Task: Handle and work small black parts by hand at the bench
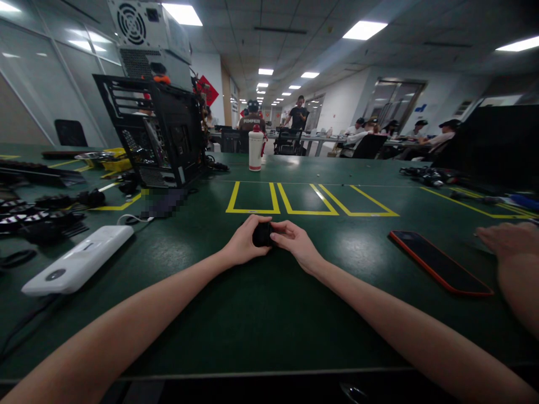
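A small, dark, rounded black object (262, 234) sits between my hands, low over the green table; its exact kind does not show. My left hand (243, 242) curls around its left side, thumb below and fingers above. From the other side, my right hand (298, 244) grips its right edge with thumb and fingertips pinched together. My fingers cover part of the object. Just beyond the hands, yellow tape (311, 212) marks out three box shapes on the tabletop.
To the left lie a white power bank (82, 261) and dark cables; an open computer case (155, 129) stands behind. A white bottle (255, 150) stands at the back. On the right are an orange-edged phone (438, 262) and another person's hand (511, 241).
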